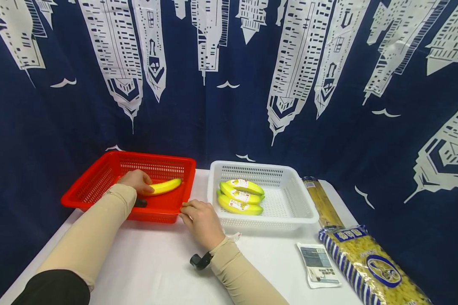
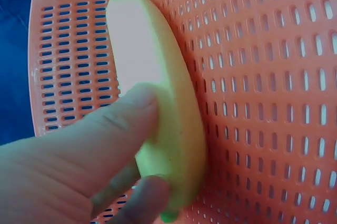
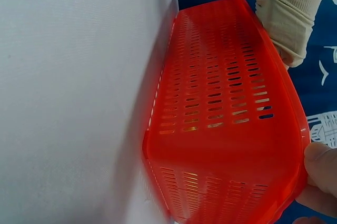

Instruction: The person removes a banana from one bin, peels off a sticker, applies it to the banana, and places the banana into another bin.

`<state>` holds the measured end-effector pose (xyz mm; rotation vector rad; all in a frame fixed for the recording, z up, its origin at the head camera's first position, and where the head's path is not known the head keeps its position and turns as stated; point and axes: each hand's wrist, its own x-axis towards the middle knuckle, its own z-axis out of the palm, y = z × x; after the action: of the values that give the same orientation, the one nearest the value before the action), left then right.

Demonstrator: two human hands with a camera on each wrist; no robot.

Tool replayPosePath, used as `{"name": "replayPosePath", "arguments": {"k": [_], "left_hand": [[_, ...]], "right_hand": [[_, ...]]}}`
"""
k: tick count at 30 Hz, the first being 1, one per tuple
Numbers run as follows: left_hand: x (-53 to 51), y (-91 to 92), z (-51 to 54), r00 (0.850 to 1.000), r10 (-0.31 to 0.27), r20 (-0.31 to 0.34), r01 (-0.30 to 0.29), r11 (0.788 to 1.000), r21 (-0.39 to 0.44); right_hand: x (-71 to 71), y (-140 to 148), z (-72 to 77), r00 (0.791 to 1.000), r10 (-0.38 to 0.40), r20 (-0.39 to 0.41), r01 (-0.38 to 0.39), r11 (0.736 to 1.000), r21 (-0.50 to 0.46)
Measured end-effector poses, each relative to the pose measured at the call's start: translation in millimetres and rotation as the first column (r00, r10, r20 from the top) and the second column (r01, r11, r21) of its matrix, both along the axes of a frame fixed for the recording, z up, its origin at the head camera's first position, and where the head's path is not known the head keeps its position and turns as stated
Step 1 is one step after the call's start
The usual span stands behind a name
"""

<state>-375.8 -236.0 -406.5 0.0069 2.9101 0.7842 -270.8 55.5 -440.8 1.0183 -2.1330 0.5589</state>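
Note:
Inside the red basket [image 1: 85, 180], at the left of the table, my left hand [image 1: 136, 181] grips a yellow banana [image 1: 168, 186] by one end. Its thumb lies across the peel of the banana [image 2: 181, 124] in the left wrist view, and the fingertips are partly hidden behind the fruit. My right hand [image 1: 204, 223] pinches the rim of the red basket at its near right corner. The right wrist view shows the outer wall of that basket [image 3: 226, 153], with thumb and fingers of the right hand [image 3: 322, 176] at its edge.
A white basket [image 1: 290, 199] stands to the right, with three labelled bananas [image 1: 241, 195] in its left half. Farther right lie a long flat pack of noodles [image 1: 323, 203], a small white packet [image 1: 319, 266] and a large pasta bag [image 1: 374, 267]. A patterned blue curtain [image 1: 236, 123] hangs behind.

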Motion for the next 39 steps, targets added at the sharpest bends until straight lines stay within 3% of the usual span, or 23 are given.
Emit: {"name": "replayPosePath", "arguments": {"k": [19,28,39], "left_hand": [[-6.7,-2.2,-7.8,0.998,-0.066,0.002,0.066,0.99,-0.125],[-1.2,-3.9,-2.4,0.998,-0.069,-0.009,0.068,0.993,-0.093],[4.5,-19.2,14.9,0.994,-0.095,-0.06,0.09,0.993,-0.079]], "right_hand": [[2.3,-1.1,0.4,0.999,-0.03,-0.02,0.03,1.0,-0.002],[1.3,-4.8,-2.5,0.999,-0.044,-0.015,0.043,0.999,-0.018],[-1.1,-3.7,-4.2,0.999,-0.035,0.003,0.035,0.998,-0.042]]}}
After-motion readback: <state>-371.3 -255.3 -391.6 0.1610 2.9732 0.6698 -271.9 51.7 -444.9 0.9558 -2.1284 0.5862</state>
